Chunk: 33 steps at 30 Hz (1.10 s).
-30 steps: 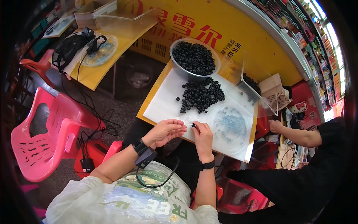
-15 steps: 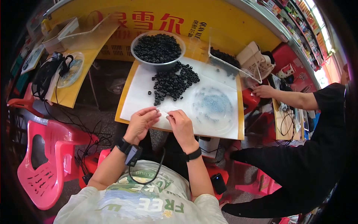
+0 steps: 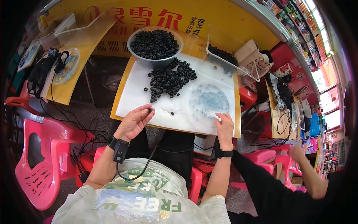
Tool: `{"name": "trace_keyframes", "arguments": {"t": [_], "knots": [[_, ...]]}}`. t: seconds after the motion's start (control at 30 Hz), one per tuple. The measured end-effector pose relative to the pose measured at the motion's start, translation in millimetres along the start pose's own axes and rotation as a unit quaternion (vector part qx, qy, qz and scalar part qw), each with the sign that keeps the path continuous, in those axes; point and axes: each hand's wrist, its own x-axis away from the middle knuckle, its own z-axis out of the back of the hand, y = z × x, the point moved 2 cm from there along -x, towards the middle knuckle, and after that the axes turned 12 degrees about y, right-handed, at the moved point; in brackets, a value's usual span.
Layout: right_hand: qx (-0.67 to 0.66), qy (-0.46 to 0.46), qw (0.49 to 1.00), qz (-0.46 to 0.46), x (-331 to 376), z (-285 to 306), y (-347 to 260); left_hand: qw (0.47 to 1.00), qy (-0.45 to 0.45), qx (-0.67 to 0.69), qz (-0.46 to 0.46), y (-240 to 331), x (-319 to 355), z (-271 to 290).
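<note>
My left hand (image 3: pixel 132 121) is at the near left of the white sheet (image 3: pixel 130 95), thumb and fingertips pinching a small black bead (image 3: pixel 149 110). At the near right, my right hand (image 3: pixel 224 130) has its fingertips pinched over the near edge of a round clear dish (image 3: pixel 228 95). Tiny pale-blue clear pieces (image 3: pixel 212 100) are scattered in that dish; whether the fingers hold one is too small to see. A loose black piece (image 3: pixel 172 113) lies on the sheet between my hands. Beyond it is a heap of black ring-shaped beads (image 3: pixel 173 77).
Behind the heap stands a clear bowl (image 3: pixel 156 62) full of black beads. A clear bin (image 3: pixel 238 69) with more beads is at the back right. A pink chair (image 3: pixel 43 160) is on the left; a co-worker's arm (image 3: pixel 311 173) is at the right.
My right hand has left the left hand and moved right to the dish. A black bead now shows in my left fingers, another piece on the sheet. The co-worker's arm has drawn back from the table.
</note>
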Motion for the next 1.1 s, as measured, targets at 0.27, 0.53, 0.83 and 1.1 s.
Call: {"name": "trace_keyframes", "arguments": {"t": [0.27, 0.53, 0.83, 1.1], "knots": [[-0.033, 0.024, 0.996, -0.077, 2.2, 9.4, 3.6, 1.000, 0.005, -0.008, 0.016, -3.6, 1.5, 1.6], [-0.062, -0.002, 0.993, -0.103, 1.0, 24.8, 9.0, 0.999, 0.020, -0.012, 0.028, -9.7, 0.8, 1.7], [0.062, 0.050, 0.996, -0.042, -21.4, 10.2, 40.6, 0.999, 0.027, -0.014, 0.027, -9.0, -2.0, 2.3], [0.130, 0.028, 0.991, -0.029, -30.7, -7.4, 36.9, 0.999, 0.028, -0.012, 0.032, -5.4, 1.2, 1.4]]}}
